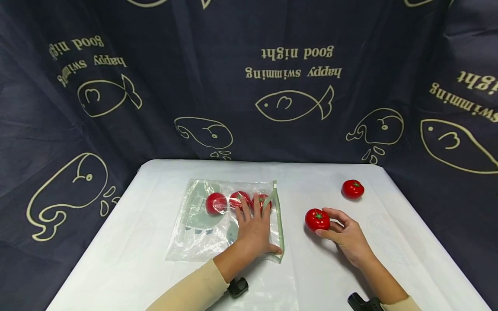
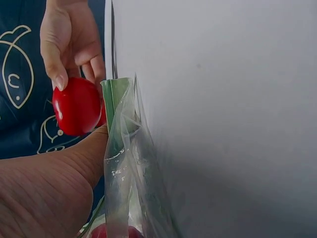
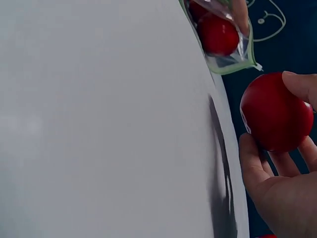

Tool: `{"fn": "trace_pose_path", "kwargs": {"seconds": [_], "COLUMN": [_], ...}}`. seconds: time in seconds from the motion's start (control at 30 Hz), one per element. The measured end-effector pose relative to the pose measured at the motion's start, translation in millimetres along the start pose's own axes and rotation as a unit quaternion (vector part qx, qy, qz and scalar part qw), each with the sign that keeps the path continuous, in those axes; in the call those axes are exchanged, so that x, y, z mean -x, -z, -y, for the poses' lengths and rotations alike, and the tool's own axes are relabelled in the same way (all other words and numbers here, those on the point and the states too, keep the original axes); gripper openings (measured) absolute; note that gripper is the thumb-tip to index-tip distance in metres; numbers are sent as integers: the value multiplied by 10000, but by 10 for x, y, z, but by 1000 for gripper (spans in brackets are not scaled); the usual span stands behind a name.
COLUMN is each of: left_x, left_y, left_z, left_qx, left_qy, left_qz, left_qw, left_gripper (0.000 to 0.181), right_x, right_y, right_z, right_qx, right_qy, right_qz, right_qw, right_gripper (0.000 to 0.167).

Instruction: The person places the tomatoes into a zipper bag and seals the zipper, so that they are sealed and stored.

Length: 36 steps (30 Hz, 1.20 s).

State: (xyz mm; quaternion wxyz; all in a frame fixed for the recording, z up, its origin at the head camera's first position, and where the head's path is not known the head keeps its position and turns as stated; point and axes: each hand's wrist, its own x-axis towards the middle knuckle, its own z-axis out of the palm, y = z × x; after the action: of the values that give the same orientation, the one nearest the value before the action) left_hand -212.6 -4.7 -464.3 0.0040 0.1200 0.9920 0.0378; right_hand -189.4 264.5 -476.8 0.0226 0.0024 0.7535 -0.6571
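A clear zip bag [image 1: 179,246] with a green zip edge lies flat on the table, its mouth facing right. Inside it are a red tomato [image 1: 215,203] at the left and two more tomatoes near the mouth. My left hand [image 1: 254,233] rests on the bag with fingers spread over those two tomatoes, its thumb by the zip edge [image 2: 116,94]. Seen from the right wrist, the bag's mouth gapes around a tomato [image 3: 218,34]. To the right of the bag, my right hand [image 1: 352,242] grips a tomato [image 1: 317,220] between thumb and fingers, green stem upward.
Another tomato [image 1: 352,189] sits at the back right of the white table [image 1: 311,280]. A dark curtain [image 1: 241,86] with fish and whale drawings hangs behind the table and along its sides.
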Motion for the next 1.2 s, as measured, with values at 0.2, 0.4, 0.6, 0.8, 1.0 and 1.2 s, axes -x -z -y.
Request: {"fn": "trace_pose_path", "kwargs": {"seconds": [0.2, 0.4, 0.6, 0.8, 1.0, 1.2], "left_x": [0, -4, 3, 11, 11, 20], "left_y": [-7, -1, 6, 19, 38, 46], "left_z": [1, -9, -17, -20, -27, -33], "left_qx": [29, 8, -6, -30, -13, 66], "left_qy": [-22, 8, 27, 67, 144, 176], "left_qz": [-21, 1, 31, 54, 164, 173], "left_qw": [10000, 10000, 10000, 10000, 9998, 9997], "left_gripper": [139, 139, 137, 137, 138, 137], "right_x": [-60, -117, -196, -258, -317, -384], "right_y": [-92, -217, -313, -375, -435, -499], "right_z": [15, 42, 41, 87, 113, 89], "right_qx": [154, 63, 180, 290, 440, 711], "right_qy": [151, 290, 202, 127, 90, 112], "right_qz": [302, 570, 701, 748, 766, 749], "right_qw": [9993, 9979, 9972, 9967, 9961, 9946], "right_gripper": [74, 72, 70, 70, 68, 68]}}
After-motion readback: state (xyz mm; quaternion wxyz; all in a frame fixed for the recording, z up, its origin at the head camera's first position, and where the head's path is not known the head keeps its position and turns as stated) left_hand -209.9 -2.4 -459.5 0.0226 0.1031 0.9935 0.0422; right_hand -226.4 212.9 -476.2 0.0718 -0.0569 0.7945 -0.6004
